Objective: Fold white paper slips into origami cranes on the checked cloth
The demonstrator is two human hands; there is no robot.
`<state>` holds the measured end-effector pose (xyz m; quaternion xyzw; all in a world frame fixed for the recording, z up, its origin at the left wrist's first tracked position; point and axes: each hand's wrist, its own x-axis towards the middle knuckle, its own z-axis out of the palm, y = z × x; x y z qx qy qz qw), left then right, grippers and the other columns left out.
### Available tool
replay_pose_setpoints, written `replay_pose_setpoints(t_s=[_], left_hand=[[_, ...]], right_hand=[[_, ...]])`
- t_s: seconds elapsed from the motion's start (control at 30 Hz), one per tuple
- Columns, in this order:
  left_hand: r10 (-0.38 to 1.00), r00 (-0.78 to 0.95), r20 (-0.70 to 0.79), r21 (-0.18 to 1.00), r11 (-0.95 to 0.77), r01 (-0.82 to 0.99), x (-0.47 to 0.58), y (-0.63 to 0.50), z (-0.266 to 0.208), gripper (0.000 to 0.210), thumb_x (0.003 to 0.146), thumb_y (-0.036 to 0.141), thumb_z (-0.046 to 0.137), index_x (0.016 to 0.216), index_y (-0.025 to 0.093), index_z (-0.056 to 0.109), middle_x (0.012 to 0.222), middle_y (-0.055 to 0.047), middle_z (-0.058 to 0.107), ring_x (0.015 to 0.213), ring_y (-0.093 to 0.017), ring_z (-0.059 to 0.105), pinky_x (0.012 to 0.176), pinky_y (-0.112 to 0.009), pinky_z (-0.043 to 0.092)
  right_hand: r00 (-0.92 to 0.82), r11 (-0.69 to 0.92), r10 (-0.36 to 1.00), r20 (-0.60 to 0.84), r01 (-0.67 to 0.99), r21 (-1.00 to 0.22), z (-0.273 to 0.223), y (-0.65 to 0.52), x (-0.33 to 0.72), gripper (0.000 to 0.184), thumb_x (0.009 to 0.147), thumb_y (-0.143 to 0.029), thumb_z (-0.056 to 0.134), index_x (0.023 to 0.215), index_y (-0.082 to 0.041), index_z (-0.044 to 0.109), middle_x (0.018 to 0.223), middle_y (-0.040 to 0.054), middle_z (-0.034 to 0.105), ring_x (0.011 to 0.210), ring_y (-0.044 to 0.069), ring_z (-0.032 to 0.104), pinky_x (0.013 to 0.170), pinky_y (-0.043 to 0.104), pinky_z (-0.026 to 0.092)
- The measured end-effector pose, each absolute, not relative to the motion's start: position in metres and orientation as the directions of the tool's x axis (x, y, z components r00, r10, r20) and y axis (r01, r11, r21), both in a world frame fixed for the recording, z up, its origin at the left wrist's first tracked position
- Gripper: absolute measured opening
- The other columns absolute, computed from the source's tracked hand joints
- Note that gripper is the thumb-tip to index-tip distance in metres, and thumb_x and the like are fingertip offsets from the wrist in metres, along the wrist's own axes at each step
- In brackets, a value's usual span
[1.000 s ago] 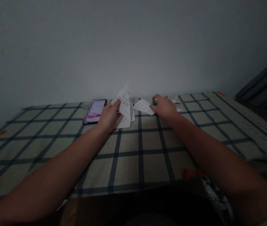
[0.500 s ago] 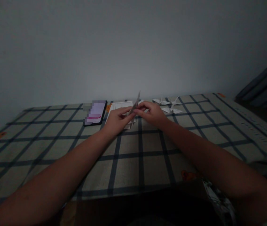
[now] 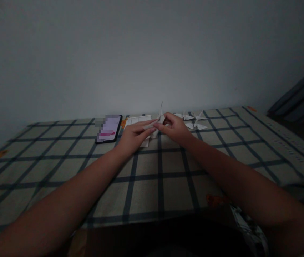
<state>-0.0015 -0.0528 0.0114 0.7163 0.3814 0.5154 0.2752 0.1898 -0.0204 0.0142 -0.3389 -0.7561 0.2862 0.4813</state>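
Both my hands hold a folded piece of paper [image 3: 161, 116] above the middle of the table, with one thin point of it sticking up. My left hand [image 3: 133, 136] grips its left side between thumb and fingers. My right hand [image 3: 175, 127] pinches the right side, its fingers curled behind the paper. Under and behind my left hand lie white paper sheets [image 3: 138, 119], partly covered by it. Just beyond my right hand, several folded paper cranes [image 3: 196, 125] rest on the cloth.
A phone [image 3: 109, 128] with a lit screen lies left of the sheets. The checked tablecloth [image 3: 114, 194] covers the table up to a plain wall [image 3: 152, 53]. Dark striped fabric [image 3: 302, 91] hangs at the far right.
The paper in my hands has turned and spread open, from a narrow upright edge to a wider shape with a point up. My right hand has shifted slightly over it.
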Motion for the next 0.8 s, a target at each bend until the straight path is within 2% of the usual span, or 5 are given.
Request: replay_pose_setpoints(t_s=[0.17, 0.27, 0.4, 0.67, 0.8], left_hand=[[0.930, -0.067, 0.362, 0.930, -0.355, 0.097, -0.003, -0.045, 0.009, 0.036, 0.076, 0.055, 0.075, 0.072, 0.019, 0.072, 0.078, -0.005, 0.075, 0.082, -0.024, 0.071, 0.082, -0.038, 0.058], [0.943, -0.150, 0.296, 0.942, -0.315, -0.119, -0.004, -0.039, 0.006, 0.042, 0.073, 0.060, 0.076, 0.081, 0.019, 0.068, 0.085, -0.004, 0.074, 0.083, -0.021, 0.071, 0.074, -0.032, 0.058], [0.949, -0.185, 0.256, 0.946, -0.285, -0.153, -0.005, -0.033, 0.004, 0.042, 0.072, 0.058, 0.078, 0.082, 0.019, 0.065, 0.085, -0.005, 0.074, 0.081, -0.020, 0.071, 0.067, -0.029, 0.058], [0.923, -0.269, 0.276, 0.939, -0.319, -0.130, -0.014, -0.025, 0.004, 0.036, 0.078, 0.052, 0.075, 0.083, 0.018, 0.062, 0.086, -0.005, 0.073, 0.078, -0.019, 0.071, 0.062, -0.028, 0.057], [0.943, -0.238, 0.232, 0.948, -0.275, -0.163, -0.014, -0.023, 0.002, 0.030, 0.079, 0.040, 0.075, 0.096, 0.016, 0.066, 0.092, -0.006, 0.073, 0.072, -0.014, 0.068, 0.065, -0.027, 0.057]], right_hand=[[-0.319, 0.392, 0.868, 0.381, -0.031, -0.920, 0.012, -0.010, 0.191, 0.027, 0.080, -0.045, 0.064, 0.084, -0.020, 0.056, 0.073, -0.0019, 0.058, 0.065, 0.012, 0.055, 0.060, 0.026, 0.046], [-0.306, 0.239, 0.913, 0.271, -0.139, -0.961, 0.012, -0.004, 0.192, 0.015, 0.076, -0.029, 0.062, 0.087, -0.020, 0.059, 0.076, -0.0003, 0.064, 0.064, 0.012, 0.059, 0.059, 0.025, 0.050], [-0.368, 0.076, 0.923, 0.109, -0.103, -0.992, 0.014, -0.004, 0.193, 0.013, 0.075, -0.017, 0.055, 0.084, -0.019, 0.064, 0.082, 0.0037, 0.071, 0.069, 0.013, 0.065, 0.060, 0.025, 0.055], [-0.277, 0.129, 0.950, 0.142, -0.067, -0.989, 0.011, 0.004, 0.199, 0.012, 0.087, -0.021, 0.059, 0.093, -0.016, 0.069, 0.079, 0.0054, 0.072, 0.063, 0.011, 0.065, 0.063, 0.024, 0.057], [-0.127, 0.217, 0.967, 0.221, -0.041, -0.975, 0.009, 0.010, 0.203, 0.031, 0.088, -0.025, 0.061, 0.119, -0.022, 0.062, 0.074, 0.0008, 0.069, 0.061, 0.012, 0.064, 0.060, 0.027, 0.056]])
